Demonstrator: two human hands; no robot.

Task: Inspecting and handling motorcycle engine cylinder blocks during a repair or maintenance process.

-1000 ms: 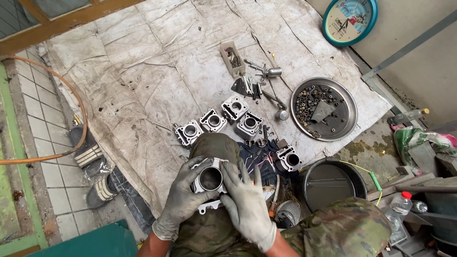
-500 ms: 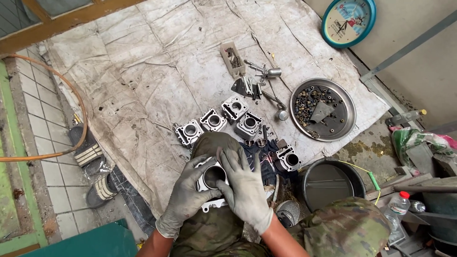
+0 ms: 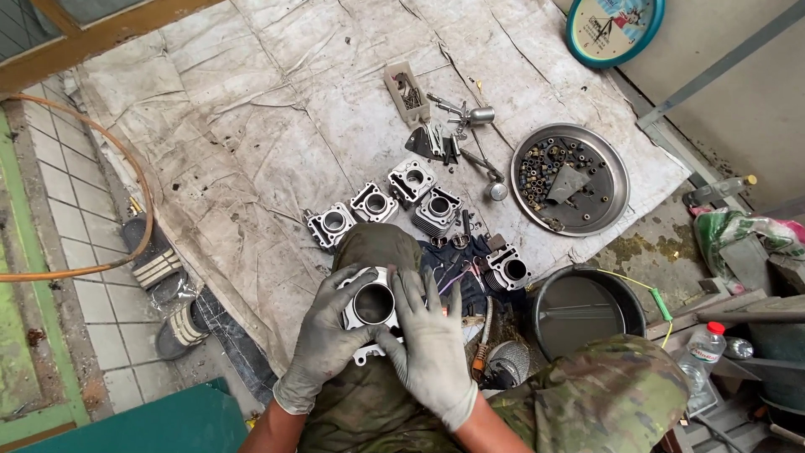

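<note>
Both gloved, both on the cylinder, held over the knee near the bottom of the view. Left hand wrapped around its left side, fingers curled on the rim. Right hand laid flat over the right edge, fingers spread and pressing; possibly a rag under the palm, hard to tell. Beyond on the cloth, four more cylinders in a row, tray of small parts at right, black bucket beside it.

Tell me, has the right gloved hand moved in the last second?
Yes. The right hand has slid up and leftward onto the engine cylinder, nearer the row of cylinders on the cloth.
</note>
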